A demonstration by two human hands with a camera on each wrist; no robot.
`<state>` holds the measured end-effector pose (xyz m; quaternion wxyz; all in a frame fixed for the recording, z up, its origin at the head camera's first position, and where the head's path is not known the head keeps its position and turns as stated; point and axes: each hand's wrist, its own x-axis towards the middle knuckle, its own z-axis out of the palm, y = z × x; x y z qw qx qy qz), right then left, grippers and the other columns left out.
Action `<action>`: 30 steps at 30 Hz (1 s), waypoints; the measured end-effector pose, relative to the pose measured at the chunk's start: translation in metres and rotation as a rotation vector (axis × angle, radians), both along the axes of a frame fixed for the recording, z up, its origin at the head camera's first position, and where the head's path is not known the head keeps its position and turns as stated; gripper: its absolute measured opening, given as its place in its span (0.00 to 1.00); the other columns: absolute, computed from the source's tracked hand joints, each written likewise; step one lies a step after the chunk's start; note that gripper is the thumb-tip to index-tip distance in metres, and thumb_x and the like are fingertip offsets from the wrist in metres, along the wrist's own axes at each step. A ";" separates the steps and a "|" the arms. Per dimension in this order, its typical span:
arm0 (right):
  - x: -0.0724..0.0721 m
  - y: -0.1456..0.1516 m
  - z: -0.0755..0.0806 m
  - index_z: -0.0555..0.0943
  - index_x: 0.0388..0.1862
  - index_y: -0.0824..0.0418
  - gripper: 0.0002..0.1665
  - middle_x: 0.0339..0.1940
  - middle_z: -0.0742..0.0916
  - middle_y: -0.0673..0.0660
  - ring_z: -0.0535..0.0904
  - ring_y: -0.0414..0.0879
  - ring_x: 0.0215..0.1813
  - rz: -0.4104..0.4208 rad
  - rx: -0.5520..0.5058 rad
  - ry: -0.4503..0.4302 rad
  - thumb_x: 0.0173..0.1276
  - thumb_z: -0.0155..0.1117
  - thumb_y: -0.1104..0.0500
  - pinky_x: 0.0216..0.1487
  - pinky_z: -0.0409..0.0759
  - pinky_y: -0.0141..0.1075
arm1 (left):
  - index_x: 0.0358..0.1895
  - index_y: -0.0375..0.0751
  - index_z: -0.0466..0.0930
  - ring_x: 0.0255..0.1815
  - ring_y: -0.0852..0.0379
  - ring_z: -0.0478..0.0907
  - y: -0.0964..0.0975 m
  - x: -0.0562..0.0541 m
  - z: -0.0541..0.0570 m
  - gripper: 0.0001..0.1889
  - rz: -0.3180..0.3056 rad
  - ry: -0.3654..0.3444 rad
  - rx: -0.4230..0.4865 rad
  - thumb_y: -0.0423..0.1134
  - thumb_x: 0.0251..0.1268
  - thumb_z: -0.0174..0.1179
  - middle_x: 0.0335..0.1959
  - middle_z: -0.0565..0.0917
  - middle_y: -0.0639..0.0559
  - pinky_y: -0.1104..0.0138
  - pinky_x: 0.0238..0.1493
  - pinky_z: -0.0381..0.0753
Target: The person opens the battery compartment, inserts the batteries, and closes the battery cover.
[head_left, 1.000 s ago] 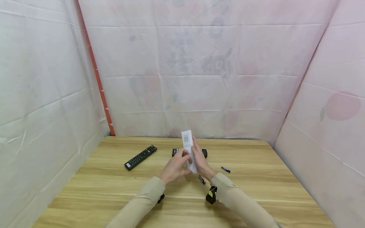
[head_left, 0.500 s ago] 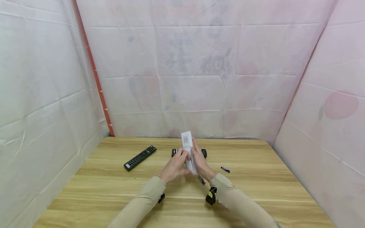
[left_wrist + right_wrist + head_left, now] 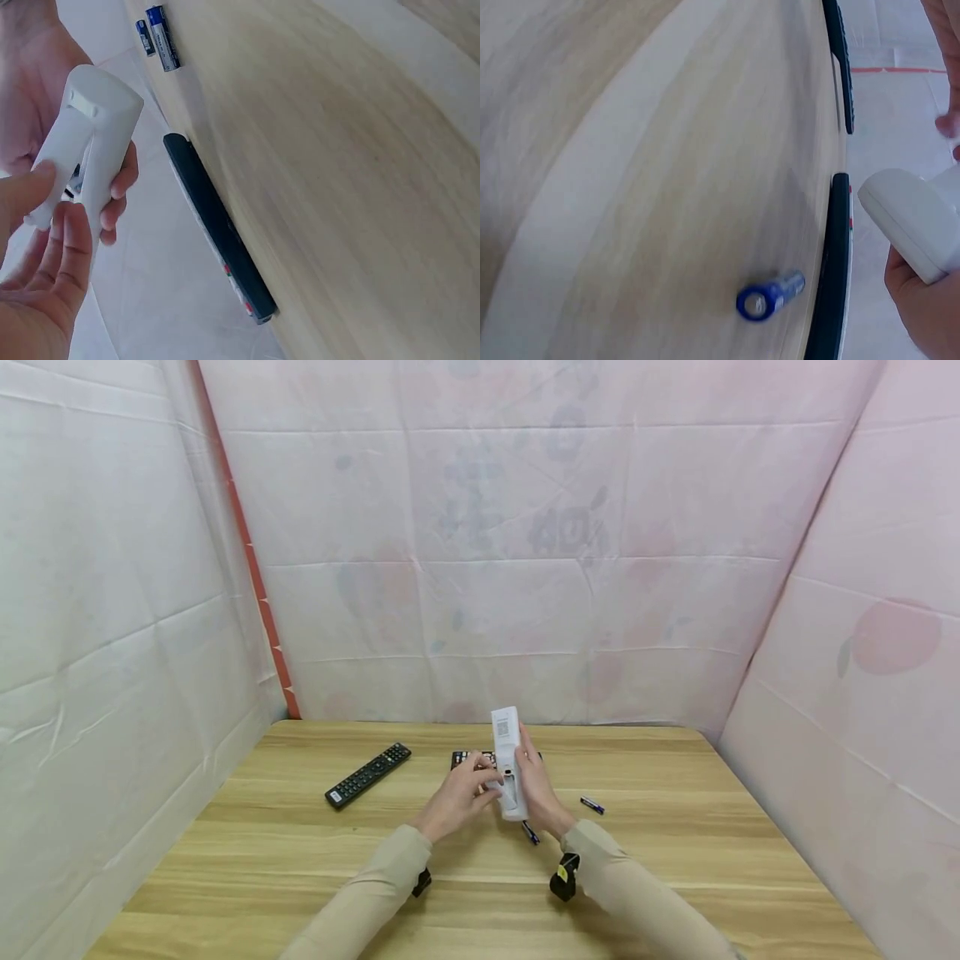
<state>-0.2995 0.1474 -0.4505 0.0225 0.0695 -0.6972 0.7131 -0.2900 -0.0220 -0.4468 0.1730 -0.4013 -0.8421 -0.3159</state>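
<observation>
A white remote control (image 3: 505,727) is held above the table, its back with a printed code turned up. My right hand (image 3: 538,789) grips it along the right side, fingers wrapped behind it in the left wrist view. My left hand (image 3: 453,797) pinches the white battery cover (image 3: 64,150) between thumb and fingers. The cover stands tilted out from the remote, one end still near the remote's end. Between them part of the battery compartment shows, with a small dark contact (image 3: 75,182). In the right wrist view only the remote's end (image 3: 915,217) shows.
Two blue-and-silver batteries, a nearer battery (image 3: 531,833) and a farther battery (image 3: 592,806), lie on the wooden table (image 3: 262,877). A black remote (image 3: 368,776) lies at left. Another dark remote (image 3: 461,760) lies behind the hands. White sheeting (image 3: 465,610) surrounds the table.
The battery cover has come up from the remote's back, exposing the compartment. Remote and right hand have shifted slightly right and turned; the left hand has drawn slightly left.
</observation>
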 end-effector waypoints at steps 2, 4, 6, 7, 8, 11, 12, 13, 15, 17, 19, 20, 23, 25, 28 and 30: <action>-0.002 0.004 0.000 0.40 0.81 0.36 0.31 0.76 0.63 0.65 0.77 0.57 0.52 -0.014 -0.025 0.006 0.84 0.27 0.52 0.44 0.81 0.41 | 0.44 0.39 0.87 0.39 0.62 0.80 -0.002 -0.001 0.000 0.09 -0.002 -0.015 0.003 0.33 0.61 0.66 0.42 0.83 0.51 0.77 0.42 0.81; -0.003 0.010 0.000 0.38 0.81 0.37 0.31 0.75 0.63 0.68 0.79 0.53 0.46 -0.027 -0.043 0.017 0.84 0.27 0.53 0.42 0.82 0.39 | 0.44 0.41 0.87 0.37 0.64 0.80 -0.004 -0.002 0.001 0.08 0.010 -0.031 -0.005 0.33 0.62 0.66 0.39 0.85 0.54 0.77 0.41 0.81; -0.005 0.014 0.001 0.38 0.80 0.35 0.32 0.76 0.62 0.66 0.79 0.48 0.43 -0.046 -0.061 0.019 0.84 0.26 0.53 0.41 0.81 0.38 | 0.44 0.42 0.88 0.36 0.65 0.79 -0.006 -0.003 0.000 0.08 0.028 -0.044 -0.014 0.33 0.63 0.65 0.38 0.85 0.55 0.76 0.40 0.80; -0.006 0.017 0.002 0.37 0.80 0.34 0.32 0.77 0.61 0.66 0.78 0.45 0.42 -0.051 -0.069 0.021 0.83 0.26 0.53 0.41 0.80 0.37 | 0.45 0.42 0.88 0.36 0.65 0.78 -0.007 -0.003 0.001 0.09 0.038 -0.052 -0.018 0.33 0.63 0.65 0.38 0.85 0.55 0.76 0.39 0.80; -0.006 0.019 0.002 0.37 0.80 0.33 0.32 0.78 0.59 0.65 0.78 0.44 0.42 -0.057 -0.076 0.023 0.83 0.26 0.53 0.41 0.79 0.36 | 0.46 0.41 0.88 0.36 0.65 0.77 -0.009 -0.003 0.000 0.09 0.046 -0.054 -0.026 0.32 0.64 0.64 0.38 0.84 0.55 0.76 0.38 0.80; -0.008 0.024 0.003 0.37 0.79 0.31 0.32 0.80 0.57 0.63 0.77 0.43 0.40 -0.066 -0.099 0.028 0.83 0.26 0.53 0.41 0.78 0.36 | 0.48 0.40 0.87 0.35 0.65 0.76 -0.013 -0.004 0.000 0.10 0.068 -0.040 -0.076 0.31 0.65 0.62 0.38 0.84 0.54 0.77 0.37 0.80; -0.008 0.025 0.004 0.36 0.79 0.31 0.32 0.80 0.56 0.63 0.77 0.43 0.40 -0.069 -0.101 0.026 0.83 0.25 0.53 0.40 0.78 0.35 | 0.49 0.39 0.86 0.35 0.64 0.76 -0.014 -0.004 0.000 0.11 0.069 -0.031 -0.099 0.30 0.65 0.61 0.38 0.83 0.53 0.77 0.37 0.80; -0.008 0.026 0.004 0.37 0.79 0.31 0.32 0.80 0.56 0.62 0.77 0.43 0.40 -0.074 -0.101 0.022 0.83 0.25 0.53 0.40 0.78 0.35 | 0.50 0.38 0.86 0.36 0.64 0.77 -0.015 -0.005 -0.001 0.12 0.069 -0.019 -0.127 0.30 0.66 0.60 0.39 0.83 0.52 0.77 0.37 0.80; -0.008 0.028 0.004 0.37 0.80 0.32 0.32 0.80 0.55 0.61 0.78 0.43 0.39 -0.084 -0.098 0.019 0.83 0.26 0.54 0.40 0.79 0.36 | 0.51 0.36 0.85 0.36 0.62 0.78 -0.017 -0.007 -0.003 0.13 0.059 0.014 -0.183 0.28 0.66 0.58 0.39 0.83 0.51 0.77 0.39 0.81; -0.009 0.029 0.003 0.37 0.80 0.33 0.32 0.81 0.55 0.61 0.78 0.43 0.39 -0.090 -0.092 0.017 0.83 0.26 0.54 0.41 0.80 0.37 | 0.51 0.36 0.85 0.38 0.60 0.80 -0.018 -0.008 -0.005 0.13 0.048 0.039 -0.224 0.27 0.67 0.58 0.39 0.84 0.49 0.75 0.41 0.82; -0.009 0.030 0.003 0.37 0.80 0.34 0.32 0.81 0.54 0.61 0.79 0.43 0.40 -0.095 -0.091 0.014 0.83 0.26 0.55 0.44 0.81 0.39 | 0.50 0.36 0.85 0.40 0.59 0.82 -0.019 -0.010 -0.006 0.12 0.038 0.053 -0.254 0.27 0.67 0.58 0.39 0.86 0.49 0.73 0.44 0.83; -0.009 0.031 0.003 0.37 0.80 0.34 0.32 0.81 0.55 0.62 0.79 0.43 0.40 -0.096 -0.094 0.014 0.83 0.26 0.55 0.45 0.81 0.40 | 0.48 0.37 0.86 0.41 0.58 0.82 -0.020 -0.010 -0.007 0.11 0.033 0.056 -0.263 0.27 0.66 0.59 0.39 0.86 0.50 0.72 0.46 0.83; -0.010 0.033 0.003 0.38 0.80 0.33 0.32 0.80 0.57 0.62 0.79 0.43 0.39 -0.103 -0.090 0.016 0.83 0.26 0.55 0.44 0.82 0.41 | 0.40 0.40 0.88 0.38 0.60 0.83 -0.021 -0.010 -0.007 0.07 0.017 0.064 -0.300 0.28 0.63 0.63 0.36 0.88 0.53 0.71 0.44 0.84; -0.010 0.035 0.003 0.39 0.80 0.32 0.32 0.78 0.60 0.64 0.79 0.44 0.39 -0.106 -0.093 0.017 0.83 0.25 0.54 0.42 0.82 0.41 | 0.33 0.41 0.88 0.33 0.62 0.81 -0.021 -0.010 -0.007 0.05 0.001 0.073 -0.342 0.28 0.61 0.65 0.32 0.87 0.54 0.73 0.39 0.83; -0.010 0.038 0.004 0.40 0.79 0.30 0.32 0.75 0.64 0.65 0.80 0.47 0.40 -0.110 -0.095 0.012 0.83 0.25 0.54 0.40 0.84 0.43 | 0.27 0.45 0.87 0.28 0.65 0.77 -0.020 -0.010 -0.008 0.06 -0.006 0.100 -0.436 0.30 0.59 0.67 0.27 0.84 0.57 0.75 0.34 0.80; -0.010 0.040 0.005 0.39 0.79 0.29 0.32 0.73 0.66 0.67 0.81 0.46 0.39 -0.113 -0.093 0.008 0.83 0.25 0.54 0.40 0.84 0.45 | 0.28 0.47 0.88 0.29 0.66 0.77 -0.019 -0.011 -0.009 0.05 0.003 0.126 -0.501 0.33 0.58 0.68 0.27 0.84 0.59 0.75 0.36 0.80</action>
